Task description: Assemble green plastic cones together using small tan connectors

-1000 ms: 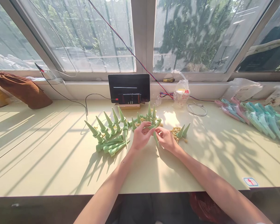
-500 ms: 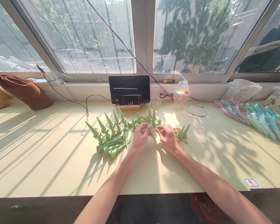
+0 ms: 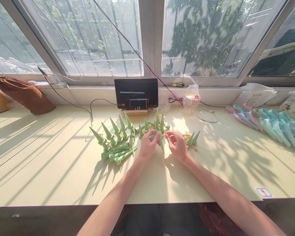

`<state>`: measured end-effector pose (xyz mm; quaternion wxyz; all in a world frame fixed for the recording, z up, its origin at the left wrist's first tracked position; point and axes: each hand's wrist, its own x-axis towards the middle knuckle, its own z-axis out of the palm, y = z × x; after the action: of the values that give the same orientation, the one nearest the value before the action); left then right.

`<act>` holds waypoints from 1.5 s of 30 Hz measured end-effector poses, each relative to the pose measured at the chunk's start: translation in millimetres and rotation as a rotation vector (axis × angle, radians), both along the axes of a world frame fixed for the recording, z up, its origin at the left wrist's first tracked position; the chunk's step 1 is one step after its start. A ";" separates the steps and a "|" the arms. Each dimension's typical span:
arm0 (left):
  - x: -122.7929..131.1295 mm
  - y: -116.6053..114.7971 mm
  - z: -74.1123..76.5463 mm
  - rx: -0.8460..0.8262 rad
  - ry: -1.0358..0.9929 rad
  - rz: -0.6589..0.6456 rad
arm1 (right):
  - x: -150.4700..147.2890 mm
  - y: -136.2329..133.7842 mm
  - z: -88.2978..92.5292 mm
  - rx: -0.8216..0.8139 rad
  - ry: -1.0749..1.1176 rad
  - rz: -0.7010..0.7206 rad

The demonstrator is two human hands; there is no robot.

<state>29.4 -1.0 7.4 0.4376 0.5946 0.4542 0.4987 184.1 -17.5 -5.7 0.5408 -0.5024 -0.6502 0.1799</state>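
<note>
My left hand (image 3: 148, 144) is closed around a green plastic spike (image 3: 161, 144), its pointed end slanting down toward me. Close by on the right, my right hand (image 3: 175, 144) has its thumb and fingers pinched at the spike's wide end; whatever is between them is too small to make out. Several green spikes (image 3: 116, 130) stand in a row left of my hands, and a few more (image 3: 123, 159) lie flat in front of them. Beyond my fingers are further upright spikes (image 3: 157, 119) among small tan pieces. Two spikes (image 3: 193, 139) stand beside tan pieces (image 3: 186, 137) to the right.
A black tablet (image 3: 136, 91) with a phone (image 3: 137, 104) before it leans at the back. Right of it are a bagged cup (image 3: 191, 100) and a coiled cable (image 3: 207, 116). Pastel plastic items (image 3: 275, 126) lie far right, a brown pouch (image 3: 22, 95) far left.
The spike in my left hand has tilted slightly, its tip now pointing a little more straight down. Both hands stay in nearly the same place.
</note>
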 end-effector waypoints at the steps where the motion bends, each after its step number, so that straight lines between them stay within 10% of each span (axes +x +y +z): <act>1: 0.0 -0.3 0.0 -0.001 0.005 -0.002 | 0.0 0.0 -0.3 0.000 -0.001 0.008; 45: 2.4 1.0 -6.4 0.026 -0.019 -0.020 | 2.4 -1.3 -0.4 -0.032 0.015 0.152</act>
<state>31.7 -0.1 1.0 0.4391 0.6000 0.4376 0.5056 186.4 -18.8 -6.1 0.5223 -0.4589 -0.6794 0.2346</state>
